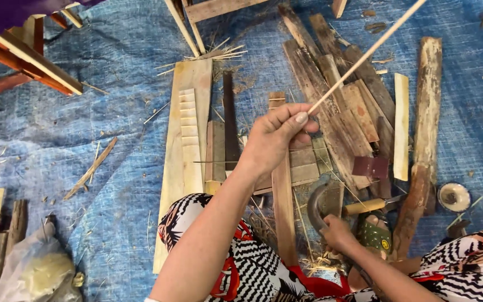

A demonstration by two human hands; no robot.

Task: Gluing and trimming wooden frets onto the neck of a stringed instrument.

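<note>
Head view showed our left hand (278, 137) pinching a thin bamboo stick (367, 54) that slanted up over the wood scraps (336, 95). Our right hand (336, 232) gripped a curved knife (315, 208) low beside our knee, above the blue tarp (113, 67).

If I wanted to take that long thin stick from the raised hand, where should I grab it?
Probably on the bare shaft of the thin stick, above the left hand, coming from the side. It slants up and away, its lower end pinched between thumb and fingers, so only the upper length is free.
</note>
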